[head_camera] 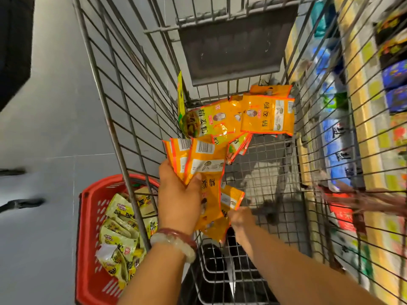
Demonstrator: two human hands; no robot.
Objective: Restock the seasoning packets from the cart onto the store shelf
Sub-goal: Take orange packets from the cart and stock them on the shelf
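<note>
While the left hand (179,194) grips a fanned bunch of orange seasoning packets (198,161) inside the wire cart (123,119), the right hand (241,219) pinches another packet (231,199) just beside it. More packets (242,115) lie at the cart's far end; the store shelf (361,119) runs along the right, and a red basket (88,238) sits near left.

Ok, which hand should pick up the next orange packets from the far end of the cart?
Probably the right hand: it pinches only one orange packet. The left hand already grips a fanned bunch of packets, so it has little room for the pile in the cart.
</note>
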